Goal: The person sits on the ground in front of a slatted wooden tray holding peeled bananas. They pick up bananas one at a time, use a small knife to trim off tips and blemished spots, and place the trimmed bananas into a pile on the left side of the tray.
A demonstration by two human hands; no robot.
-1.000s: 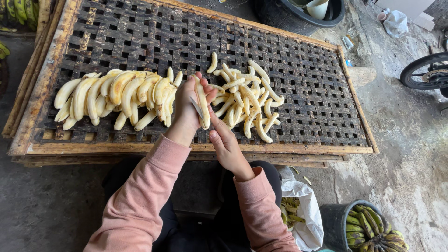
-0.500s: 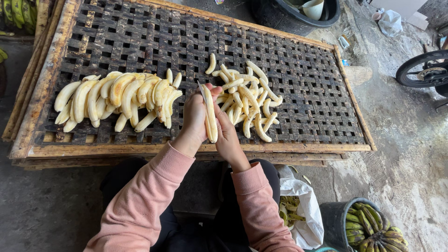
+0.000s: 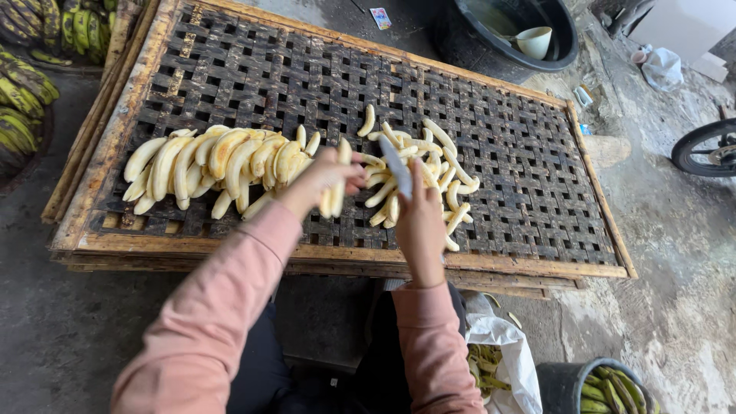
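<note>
Left hand [image 3: 326, 178] is gripping a peeled banana [image 3: 337, 184]; right hand [image 3: 418, 222] is holding a knife [image 3: 395, 165]. Two piles are lying peeled on the woven rack [image 3: 537, 176]; unpeeled green bananas [image 3: 609, 392] are waiting.

Two heaps of peeled bananas [image 3: 218, 161] on one woven rack [image 3: 498, 130] — one knife [image 3: 395, 165], one cup [image 3: 534, 41].
</note>
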